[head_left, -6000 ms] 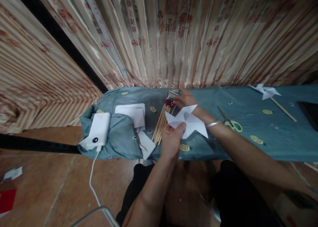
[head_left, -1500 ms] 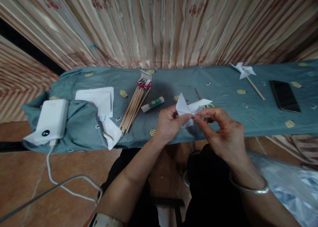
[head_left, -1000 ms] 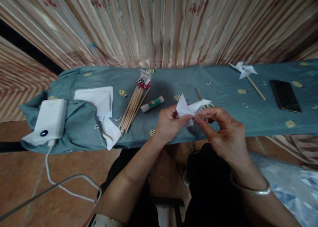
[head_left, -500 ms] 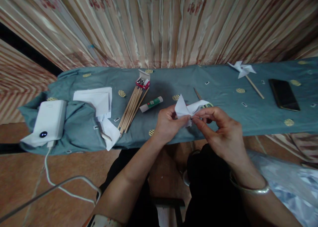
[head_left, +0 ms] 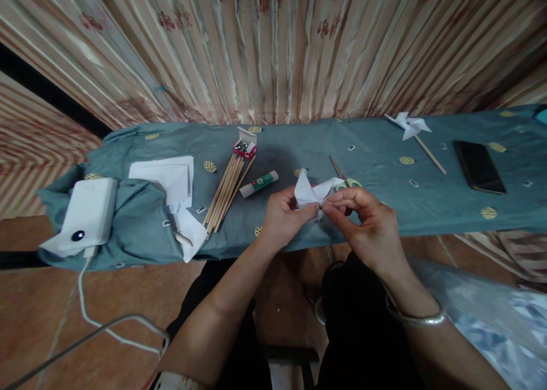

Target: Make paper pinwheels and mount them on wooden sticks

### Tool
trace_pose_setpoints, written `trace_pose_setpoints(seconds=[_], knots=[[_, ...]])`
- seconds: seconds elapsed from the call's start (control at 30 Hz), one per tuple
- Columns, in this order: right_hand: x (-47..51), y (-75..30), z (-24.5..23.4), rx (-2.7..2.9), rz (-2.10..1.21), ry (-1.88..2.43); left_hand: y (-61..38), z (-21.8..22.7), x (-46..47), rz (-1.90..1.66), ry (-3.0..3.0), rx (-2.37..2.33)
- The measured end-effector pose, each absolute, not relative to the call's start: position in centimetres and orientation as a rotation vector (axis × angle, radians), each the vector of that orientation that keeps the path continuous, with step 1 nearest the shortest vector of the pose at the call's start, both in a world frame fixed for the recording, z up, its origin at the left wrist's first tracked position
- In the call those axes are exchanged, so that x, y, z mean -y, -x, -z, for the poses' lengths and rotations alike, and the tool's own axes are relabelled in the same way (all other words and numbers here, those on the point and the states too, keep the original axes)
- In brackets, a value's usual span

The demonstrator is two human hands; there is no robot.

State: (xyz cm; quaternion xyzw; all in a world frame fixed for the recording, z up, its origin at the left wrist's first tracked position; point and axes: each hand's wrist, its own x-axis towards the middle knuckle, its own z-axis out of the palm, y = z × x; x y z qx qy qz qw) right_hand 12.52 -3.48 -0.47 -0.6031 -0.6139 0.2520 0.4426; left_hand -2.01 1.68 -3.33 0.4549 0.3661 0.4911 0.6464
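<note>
A folded white paper pinwheel (head_left: 308,192) is held up over the near edge of the cloth-covered table. My left hand (head_left: 285,218) grips its left side, the thumb pressed near the centre. The fingers of my right hand (head_left: 362,214) pinch at the middle and right blade; whether a small pin sits between them I cannot make out. Just beyond lie scissors (head_left: 337,168), their handles partly behind the paper and my right hand. A green and white glue stick (head_left: 259,184) rests to the left of my left hand.
Several wooden sticks (head_left: 226,193) lie near an open red box of metal pins (head_left: 245,148). White paper sheets (head_left: 171,176) and a power bank (head_left: 88,213) with a cable are at left. A pinwheel on a stick (head_left: 409,125) and a phone (head_left: 479,166) lie at right.
Both hands and the paper pinwheel appear slightly further left and lower, while the view itself has shifted a little. The two-handed hold on the paper is much the same.
</note>
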Motion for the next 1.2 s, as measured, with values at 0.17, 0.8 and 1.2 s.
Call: trace_pose_setpoints(seconds=[0.17,0.8,1.2], knots=[[3.2,-12.7,1.0,1.46,-0.709,1.454,2.3,3.0,-1.4,-1.078,-0.994,-0.784],[4.1,-11.6,0.3,1.515,-0.487,1.559,2.9,3.4,-1.3,-1.049,-0.988,-0.826],[4.3,-11.4,0.7,1.672,-0.261,1.42,2.7,3.2,-1.1,-1.066,-0.843,-0.792]])
